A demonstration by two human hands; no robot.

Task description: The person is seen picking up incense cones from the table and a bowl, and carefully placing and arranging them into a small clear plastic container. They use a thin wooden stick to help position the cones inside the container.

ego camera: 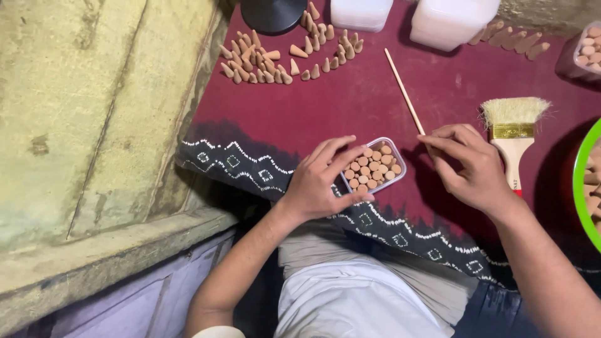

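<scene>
The person's left hand (318, 181) curls around a small clear plastic box (374, 165), fingers lying over its near-left corner and thumb along its front edge, so the box is gripped rather than merely touched. The box sits on a maroon cloth (350, 106) and is packed with terracotta-coloured cones (370, 166) standing point down, their round bases showing in tight rows.

Just to the right, the right hand (471, 164) has thumb and fingertips drawn together, pinching the near end of a thin wooden stick (404, 91). The stick runs away from the hand, up and to the left across the cloth. The 2 hands are near each other but apart, with the box between them.

Beside the right hand lies a flat paintbrush (511, 128) with pale bristles, a brass-coloured ferrule and a light wooden handle, bristles pointing away from the person. At the far right edge shows the rim of a green bowl (579, 181).

Farther out on the cloth, loose cones (256, 62) lie scattered and clustered at the top, near a dark round object (273, 14) and 2 white plastic containers (452, 22). Another clear box of cones (587, 51) sits at the top right corner. The cloth's near edge carries a white zigzag pattern and drapes over the person's lap.
</scene>
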